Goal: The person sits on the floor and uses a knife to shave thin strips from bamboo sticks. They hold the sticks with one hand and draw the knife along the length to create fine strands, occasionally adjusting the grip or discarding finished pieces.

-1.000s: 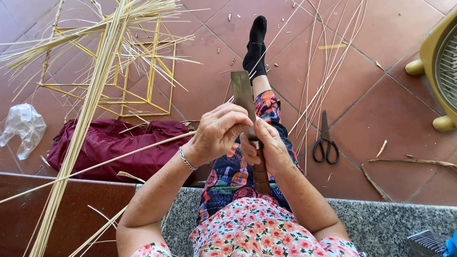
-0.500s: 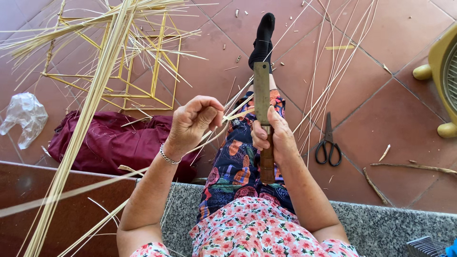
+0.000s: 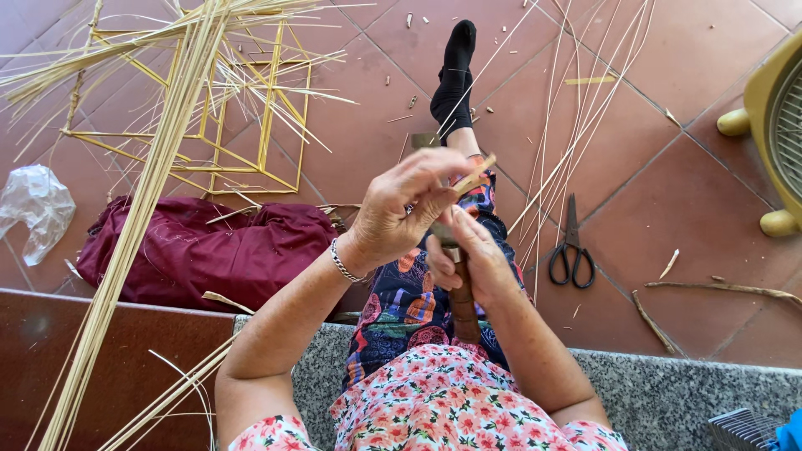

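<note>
My left fingers [image 3: 434, 200] pinch a short, pale bamboo strip [image 3: 476, 174], tilted up to the right. My right fingers [image 3: 455, 259] grip the knife [image 3: 461, 292] by its brown wooden handle, upright over my lap.

bright soft daylight, sharp focus

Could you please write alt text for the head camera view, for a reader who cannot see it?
Seen from above, a seated person's left hand pinches a thin bamboo strip while the right hand grips a wooden-handled knife. Scissors lie on the tiled floor.
</note>
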